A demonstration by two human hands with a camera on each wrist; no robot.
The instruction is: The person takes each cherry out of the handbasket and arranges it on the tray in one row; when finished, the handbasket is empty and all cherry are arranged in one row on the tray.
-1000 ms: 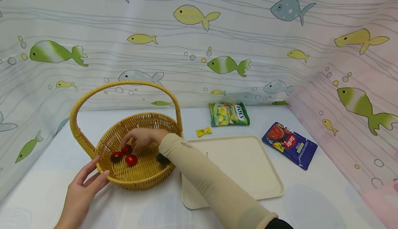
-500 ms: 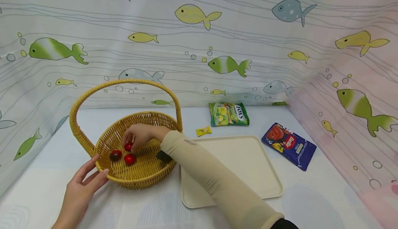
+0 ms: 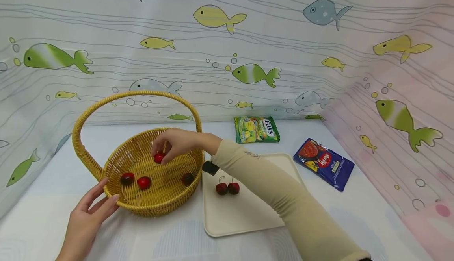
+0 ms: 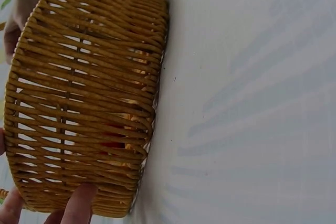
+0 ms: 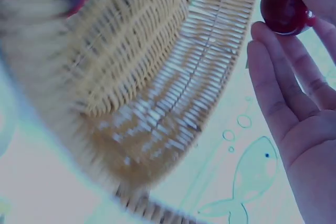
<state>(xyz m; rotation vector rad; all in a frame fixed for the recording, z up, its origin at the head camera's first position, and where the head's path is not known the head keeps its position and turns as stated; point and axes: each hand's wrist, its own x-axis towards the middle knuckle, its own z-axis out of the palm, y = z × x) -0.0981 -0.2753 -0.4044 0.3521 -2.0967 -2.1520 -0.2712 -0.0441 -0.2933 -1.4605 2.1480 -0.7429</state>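
With its fingertips, my right hand point(image 3: 177, 143) pinches a red cherry point(image 3: 159, 158) above the wicker basket point(image 3: 156, 210). The right wrist view shows this cherry point(image 5: 286, 8) between thumb and fingers. At the basket's near left side, my left hand point(image 3: 86, 215) holds the rim beside the handle's foot; its fingers point(image 4: 80, 205) press the woven wall in the left wrist view. Inside the basket lie a dark cherry point(image 3: 127, 178), a brighter red cherry point(image 3: 144, 182) and another dark cherry point(image 3: 187, 178) near the right wall.
To the basket's right is a cream tray point(image 3: 244, 227) bearing two stemmed cherries point(image 3: 227, 188), partly under my right sleeve point(image 3: 280, 190). Behind it lies a green Fox's candy bag point(image 3: 257, 130); a blue Barilla pouch point(image 3: 324, 163) is at right. The basket's handle point(image 3: 142, 93) arches overhead.
My right hand has lifted a cherry from the basket floor and moved up and right. The arm's shift uncovers two cherries on the tray and hides the small yellow candy. My left hand stays.
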